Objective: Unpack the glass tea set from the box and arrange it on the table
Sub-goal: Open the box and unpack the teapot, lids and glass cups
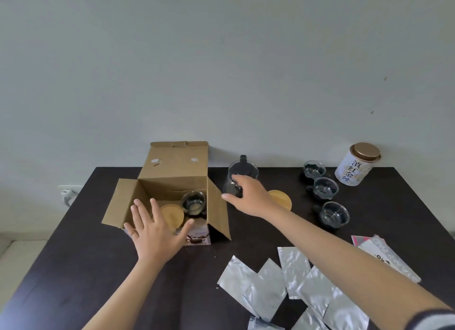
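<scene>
An open cardboard box (172, 172) stands on the dark table (73, 243). Inside it lie a glass cup (193, 203) and a round bamboo lid (173, 215). My left hand (155, 233) hovers open over the box's front edge, fingers spread, holding nothing. My right hand (248, 196) reaches to the glass teapot (242, 176) with a black lid just right of the box; its fingers touch the glass but are not closed on it. A bamboo coaster (283, 199) lies partly under that hand. Three glass cups (314, 169), (325, 188), (333, 214) stand in a row at the right.
A white tea tin (355, 167) with a brown lid stands at the back right corner. Several silver foil packets (283, 280) lie spread over the front right, with a pink printed packet (366, 244) beside them. A wall rises right behind the table.
</scene>
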Demonstrator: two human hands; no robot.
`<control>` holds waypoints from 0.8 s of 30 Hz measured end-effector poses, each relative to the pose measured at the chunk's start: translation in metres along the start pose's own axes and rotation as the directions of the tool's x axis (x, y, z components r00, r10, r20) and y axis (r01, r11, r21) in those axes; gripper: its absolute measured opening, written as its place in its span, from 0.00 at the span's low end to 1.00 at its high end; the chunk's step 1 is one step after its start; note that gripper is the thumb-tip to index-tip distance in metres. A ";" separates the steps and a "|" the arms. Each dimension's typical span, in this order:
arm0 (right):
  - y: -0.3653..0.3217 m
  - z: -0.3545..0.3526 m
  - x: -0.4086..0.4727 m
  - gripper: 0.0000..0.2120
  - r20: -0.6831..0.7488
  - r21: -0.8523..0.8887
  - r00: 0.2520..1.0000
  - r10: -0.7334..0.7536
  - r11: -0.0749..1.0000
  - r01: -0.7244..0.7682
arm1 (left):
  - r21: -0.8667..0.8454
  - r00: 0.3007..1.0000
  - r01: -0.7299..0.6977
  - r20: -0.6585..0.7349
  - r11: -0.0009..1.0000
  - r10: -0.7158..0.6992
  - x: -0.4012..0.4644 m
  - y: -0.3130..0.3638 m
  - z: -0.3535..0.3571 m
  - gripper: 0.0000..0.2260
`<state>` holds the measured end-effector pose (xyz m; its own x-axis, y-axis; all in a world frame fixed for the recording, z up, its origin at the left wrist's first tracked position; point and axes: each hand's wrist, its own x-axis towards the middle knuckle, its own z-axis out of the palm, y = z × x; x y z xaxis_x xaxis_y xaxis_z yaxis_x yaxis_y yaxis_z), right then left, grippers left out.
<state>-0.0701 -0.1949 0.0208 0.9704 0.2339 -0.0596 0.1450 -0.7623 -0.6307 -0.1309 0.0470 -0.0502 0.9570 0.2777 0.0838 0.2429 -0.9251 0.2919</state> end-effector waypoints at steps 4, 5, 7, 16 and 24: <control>-0.053 0.043 0.031 0.35 0.071 0.233 0.993 0.096 0.966 -0.110 | 0.047 0.999 0.016 0.039 0.999 -0.018 0.013 -0.023 -0.011 0.58; -0.062 0.054 0.038 0.37 0.086 0.247 0.988 0.129 0.958 -0.146 | 0.056 0.999 0.014 0.050 0.998 -0.017 0.015 -0.028 -0.013 0.58; -0.077 0.071 0.049 0.38 0.110 0.151 0.977 0.185 0.968 -0.201 | 0.067 0.998 0.007 0.064 0.998 -0.011 0.018 -0.036 -0.015 0.59; -0.088 0.134 0.076 0.32 0.065 -0.122 0.912 0.404 0.911 -0.395 | 0.087 0.995 -0.060 0.088 0.994 0.052 0.024 -0.051 -0.005 0.60; -0.078 0.152 0.084 0.32 -0.053 -0.265 0.926 0.374 0.889 -0.374 | 0.068 0.996 -0.085 0.046 0.994 0.082 0.026 -0.052 0.000 0.58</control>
<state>-0.0295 -0.0247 -0.0524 0.9629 -0.1006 -0.2504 -0.1832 -0.9250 -0.3328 -0.1188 0.1026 -0.0631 0.9800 0.1884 0.0635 0.1707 -0.9610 0.2178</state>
